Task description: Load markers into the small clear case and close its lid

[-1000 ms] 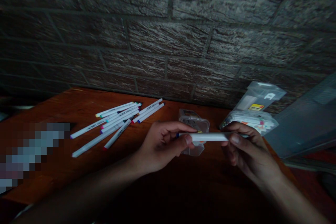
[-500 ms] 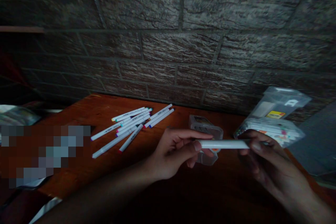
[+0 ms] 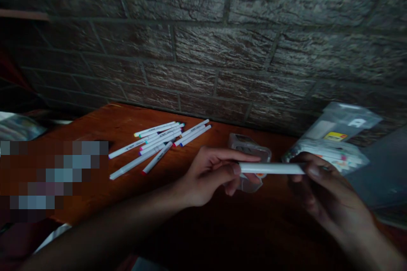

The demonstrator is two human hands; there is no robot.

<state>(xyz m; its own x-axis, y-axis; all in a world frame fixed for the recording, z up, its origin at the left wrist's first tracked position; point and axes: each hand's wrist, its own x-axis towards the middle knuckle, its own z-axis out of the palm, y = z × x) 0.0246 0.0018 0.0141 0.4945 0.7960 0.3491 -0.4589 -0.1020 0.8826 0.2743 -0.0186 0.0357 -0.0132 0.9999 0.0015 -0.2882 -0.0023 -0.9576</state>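
I can read no whole word or number. On the raised clear plastic lid (image 3: 341, 115) at the right is a white mark (image 3: 355, 123) shaped somewhat like a capital A, though I cannot be sure it is a letter. Below and left of it, a yellow label (image 3: 335, 136) carries dark print too blurred to read. Dark lettering (image 3: 130, 147) runs along several loose white markers (image 3: 157, 158) at the left, too small to make out. A small clear case (image 3: 251, 184) near the centre bears an illegible orange spot (image 3: 260, 175).
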